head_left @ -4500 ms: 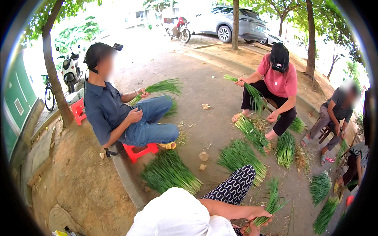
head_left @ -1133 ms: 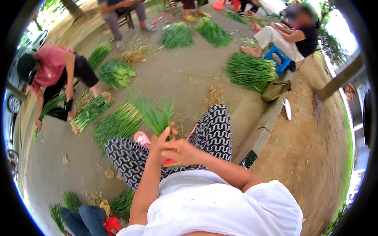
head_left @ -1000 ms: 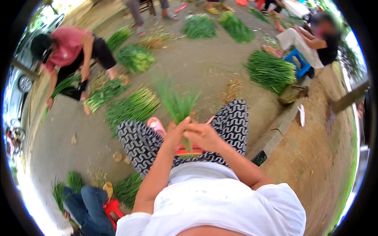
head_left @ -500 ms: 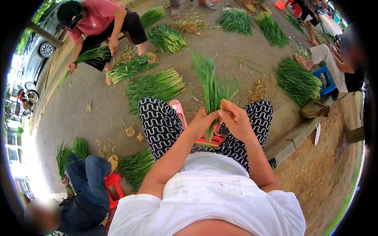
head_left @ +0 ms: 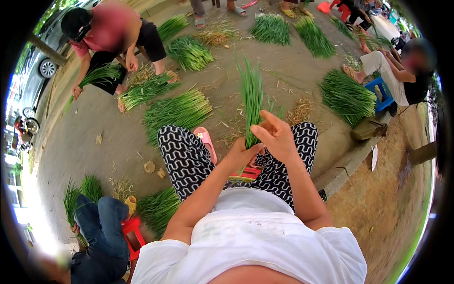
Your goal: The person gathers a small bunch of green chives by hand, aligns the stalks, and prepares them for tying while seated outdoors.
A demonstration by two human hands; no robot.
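My left hand [head_left: 242,154] is closed round the lower part of a bunch of green chives [head_left: 251,97], whose long leaves point up and away from me. My right hand [head_left: 278,138] is just right of the bunch, with thumb and forefinger apart and the other fingers partly curled. Nothing shows in it. The stem ends come out below my left hand, above a red seat or mat [head_left: 246,174] between my knees.
Piles of chives lie ahead left [head_left: 177,113], left of my knee [head_left: 158,210] and right [head_left: 349,97]. Withered trimmings [head_left: 300,110] litter the ground. People sit around sorting chives. A red stool [head_left: 134,233], a blue stool [head_left: 379,93] and a kerb [head_left: 347,165] flank me.
My right hand has come off the bunch and its fingers have spread. My left hand has dropped slightly, still holding the chives. Loose leaves no longer fan out to the bunch's right.
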